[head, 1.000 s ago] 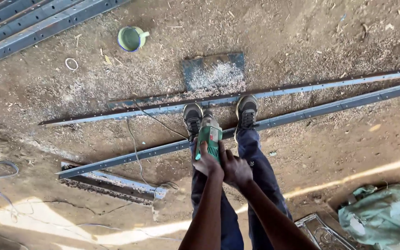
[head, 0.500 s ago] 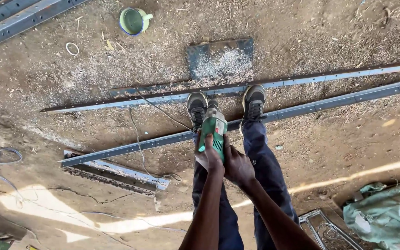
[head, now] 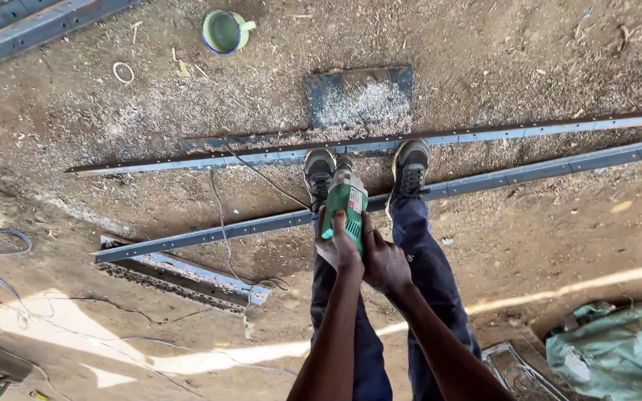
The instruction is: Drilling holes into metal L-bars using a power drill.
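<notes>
Both my hands grip a green power tool (head: 346,202), held nose down in front of my legs. My left hand (head: 338,245) wraps its left side and my right hand (head: 384,261) its right side. The tool's tip hangs over a long blue metal angle bar (head: 209,235) that my two shoes (head: 409,167) stand on. A second long bar (head: 187,162) lies parallel just beyond my feet. A thin cable (head: 221,215) runs from the tool across the dirt to the left.
A dark metal plate (head: 362,96) covered in filings lies beyond the bars. A green mug (head: 224,31) and a small ring (head: 123,72) sit far off. Stacked bars (head: 31,30) lie top left, a short perforated bar (head: 187,275) nearby, green cloth (head: 618,349) bottom right.
The view has drifted slightly, so the scene sits a little lower and to the right. My hands keep the same grip on the tool over the near bar.
</notes>
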